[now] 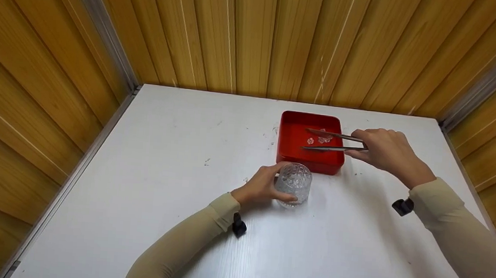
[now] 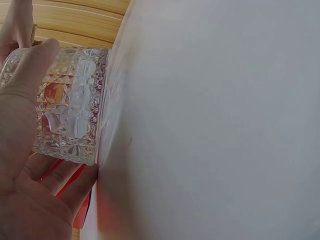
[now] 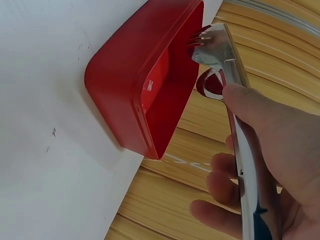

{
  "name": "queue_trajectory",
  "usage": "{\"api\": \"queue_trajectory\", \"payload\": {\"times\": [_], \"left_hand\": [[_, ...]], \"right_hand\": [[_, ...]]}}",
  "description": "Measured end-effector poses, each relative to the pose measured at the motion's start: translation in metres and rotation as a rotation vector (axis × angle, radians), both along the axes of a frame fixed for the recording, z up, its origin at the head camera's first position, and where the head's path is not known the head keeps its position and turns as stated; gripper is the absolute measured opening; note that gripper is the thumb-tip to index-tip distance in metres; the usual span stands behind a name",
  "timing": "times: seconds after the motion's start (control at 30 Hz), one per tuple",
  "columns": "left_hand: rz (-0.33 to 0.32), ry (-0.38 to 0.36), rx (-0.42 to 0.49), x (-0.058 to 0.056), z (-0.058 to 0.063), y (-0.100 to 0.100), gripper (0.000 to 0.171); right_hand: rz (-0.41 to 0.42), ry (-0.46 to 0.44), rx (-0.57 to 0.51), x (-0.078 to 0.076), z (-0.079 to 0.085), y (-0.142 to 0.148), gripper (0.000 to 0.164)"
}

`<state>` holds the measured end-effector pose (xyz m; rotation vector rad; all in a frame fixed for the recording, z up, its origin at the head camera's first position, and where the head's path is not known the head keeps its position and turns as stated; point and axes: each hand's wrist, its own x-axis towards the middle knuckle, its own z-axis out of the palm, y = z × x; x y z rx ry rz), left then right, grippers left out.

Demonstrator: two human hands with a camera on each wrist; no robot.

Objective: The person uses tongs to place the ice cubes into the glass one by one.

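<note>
Tongs [image 1: 323, 148]: tips spread apart at the opening of the red box [image 1: 311, 166].
Right hand [image 1: 389, 151]: grips the tongs, just right of the red box.
Clear pieces [image 1: 324, 139]: lie inside the red box.
Glass [image 1: 295, 181]: upright, just on the red box's near side.
Left hand [image 1: 264, 184]: holds the glass between thumb and fingers.
</note>
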<state>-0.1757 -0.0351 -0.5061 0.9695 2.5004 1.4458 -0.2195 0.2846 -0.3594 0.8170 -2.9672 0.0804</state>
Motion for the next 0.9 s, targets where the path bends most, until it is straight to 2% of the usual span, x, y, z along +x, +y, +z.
{"api": "queue_trajectory", "payload": {"times": [0.27,0.53,0.9], "left_hand": [[0.001,-0.006,-0.008,-0.001,0.005,0.000,0.083],[0.005,-0.017,-0.009,-0.001,0.009,0.002,0.083],[-0.003,-0.017,-0.011,-0.002,0.011,0.002,0.083]], "right_hand": [[-0.037,-0.037,0.048,-0.021,0.005,-0.004,0.039],[-0.040,-0.074,0.028,-0.040,0.008,-0.008,0.038],[-0.096,-0.143,0.051,-0.061,0.009,-0.013,0.025]]}}
